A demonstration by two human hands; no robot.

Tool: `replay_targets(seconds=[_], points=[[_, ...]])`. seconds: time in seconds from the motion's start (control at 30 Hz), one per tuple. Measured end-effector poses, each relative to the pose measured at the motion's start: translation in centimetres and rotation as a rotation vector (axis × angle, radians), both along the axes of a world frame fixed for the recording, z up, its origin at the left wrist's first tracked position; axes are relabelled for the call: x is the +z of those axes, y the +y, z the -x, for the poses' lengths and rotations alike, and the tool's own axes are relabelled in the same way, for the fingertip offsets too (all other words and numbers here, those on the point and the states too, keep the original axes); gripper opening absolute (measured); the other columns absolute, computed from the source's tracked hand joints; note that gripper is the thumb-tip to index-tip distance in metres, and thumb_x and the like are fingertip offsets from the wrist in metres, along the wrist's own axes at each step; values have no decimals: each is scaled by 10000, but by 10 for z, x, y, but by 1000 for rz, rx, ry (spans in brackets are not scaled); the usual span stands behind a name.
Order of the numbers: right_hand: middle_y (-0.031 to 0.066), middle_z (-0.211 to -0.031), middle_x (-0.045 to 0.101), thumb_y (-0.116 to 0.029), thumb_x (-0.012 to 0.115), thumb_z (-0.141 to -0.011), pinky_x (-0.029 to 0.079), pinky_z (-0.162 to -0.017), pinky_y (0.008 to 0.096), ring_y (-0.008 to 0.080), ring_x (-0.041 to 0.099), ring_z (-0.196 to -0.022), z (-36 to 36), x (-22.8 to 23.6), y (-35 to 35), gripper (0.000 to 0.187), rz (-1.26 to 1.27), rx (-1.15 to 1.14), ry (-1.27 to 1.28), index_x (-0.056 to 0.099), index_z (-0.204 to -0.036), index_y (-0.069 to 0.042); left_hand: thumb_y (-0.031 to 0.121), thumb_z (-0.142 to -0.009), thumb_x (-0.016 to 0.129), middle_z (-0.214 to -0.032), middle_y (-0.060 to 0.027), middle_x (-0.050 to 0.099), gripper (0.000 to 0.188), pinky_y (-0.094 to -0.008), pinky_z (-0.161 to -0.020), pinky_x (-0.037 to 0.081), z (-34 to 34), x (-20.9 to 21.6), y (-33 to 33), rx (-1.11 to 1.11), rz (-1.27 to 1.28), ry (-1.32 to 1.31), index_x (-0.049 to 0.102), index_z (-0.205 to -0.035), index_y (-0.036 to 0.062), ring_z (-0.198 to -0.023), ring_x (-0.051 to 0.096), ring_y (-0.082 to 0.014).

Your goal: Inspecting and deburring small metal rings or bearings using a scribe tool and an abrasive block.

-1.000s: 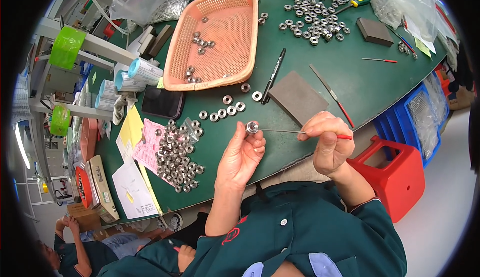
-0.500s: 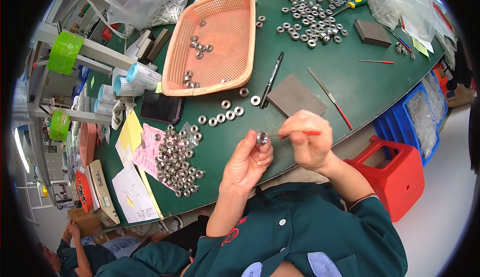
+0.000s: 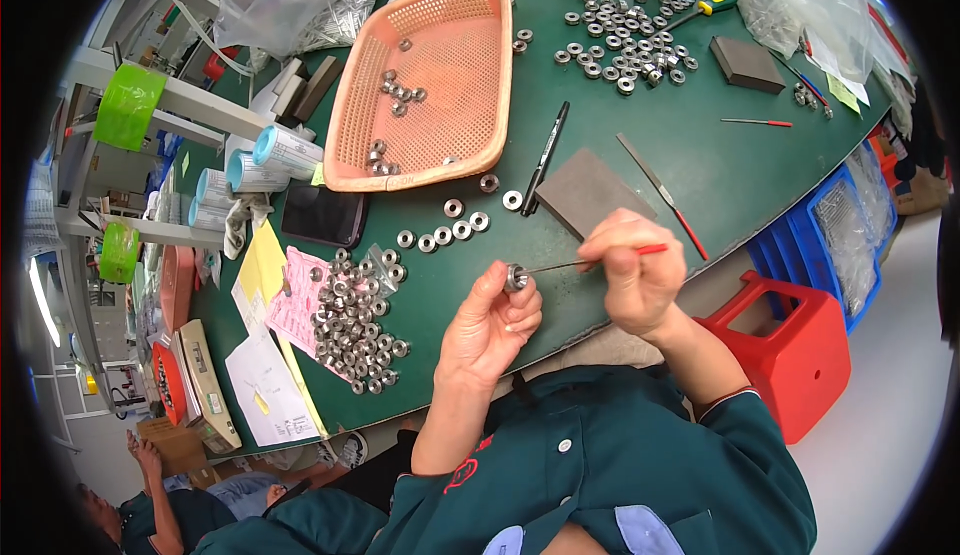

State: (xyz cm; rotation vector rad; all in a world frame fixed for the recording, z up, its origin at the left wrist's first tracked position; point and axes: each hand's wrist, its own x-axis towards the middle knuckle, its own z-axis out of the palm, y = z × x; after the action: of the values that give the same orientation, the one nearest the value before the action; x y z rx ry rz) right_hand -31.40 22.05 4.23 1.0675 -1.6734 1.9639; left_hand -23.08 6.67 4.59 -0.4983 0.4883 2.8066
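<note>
My left hand (image 3: 490,325) pinches a small metal ring part (image 3: 516,277) between thumb and fingertips, just above the green table (image 3: 720,175). My right hand (image 3: 632,273) grips a thin red-handled file (image 3: 590,261) whose metal tip reaches into the ring. A pile of several similar metal rings (image 3: 355,320) lies to the left of my left hand, partly on pink paper. A short row of rings (image 3: 450,232) lies just beyond my hands.
An orange mesh basket (image 3: 425,85) holds several rings at the back. More rings (image 3: 625,50) are scattered far right of it. A grey block (image 3: 585,193), a black marker (image 3: 545,158), a second file (image 3: 662,195), a dark phone (image 3: 322,217) and a red stool (image 3: 800,345) are nearby.
Both hands have shifted slightly nearer to me, and the file tip has gone into the ring held in my left hand.
</note>
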Motion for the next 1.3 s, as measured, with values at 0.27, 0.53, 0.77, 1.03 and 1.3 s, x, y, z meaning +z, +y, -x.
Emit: replay_targets(seconds=[0.27, 0.53, 0.77, 1.03, 1.3], points=[[108, -649, 574, -206, 466, -926, 429, -489, 265, 156, 526, -539, -1, 7, 1, 276, 54, 8, -59, 562, -804, 23, 254, -866, 585, -633, -17, 421, 227, -197, -473, 299, 1, -3, -9, 18, -41, 7, 538, -759, 60, -562, 345, -88], [89, -648, 534, -189, 383, -958, 414, -474, 229, 121, 489, -509, 13, 9, 23, 291, 216, -171, -101, 530, -804, 9, 254, -881, 564, -645, -7, 388, 231, -185, -487, 312, -3, -6, -17, 55, -129, 3, 554, -805, 36, -584, 372, -93], [108, -689, 562, -153, 427, -940, 429, -489, 233, 145, 530, -554, 1, 3, 18, 247, 184, -47, -50, 532, -815, 32, 288, -901, 526, -711, -4, 385, 296, -180, -518, 351, -1, -11, -14, 42, -158, -40, 515, -915, -7, -617, 368, -78], [75, -600, 549, -121, 451, -925, 416, -474, 238, 141, 522, -524, -4, 5, 10, 210, 172, -9, -54, 539, -794, 17, 263, -879, 567, -687, -29, 450, 259, -209, -537, 359, -3, -13, -11, 68, -62, -50, 557, -899, 5, -616, 404, -108], [98, -640, 570, -172, 466, -925, 429, -484, 258, 153, 526, -533, -4, 5, -2, 245, -49, 8, 48, 547, -795, 19, 260, -859, 590, -667, -27, 426, 245, -209, -527, 318, -4, -10, -6, 27, 15, 34, 561, -839, 18, -614, 374, -110]])
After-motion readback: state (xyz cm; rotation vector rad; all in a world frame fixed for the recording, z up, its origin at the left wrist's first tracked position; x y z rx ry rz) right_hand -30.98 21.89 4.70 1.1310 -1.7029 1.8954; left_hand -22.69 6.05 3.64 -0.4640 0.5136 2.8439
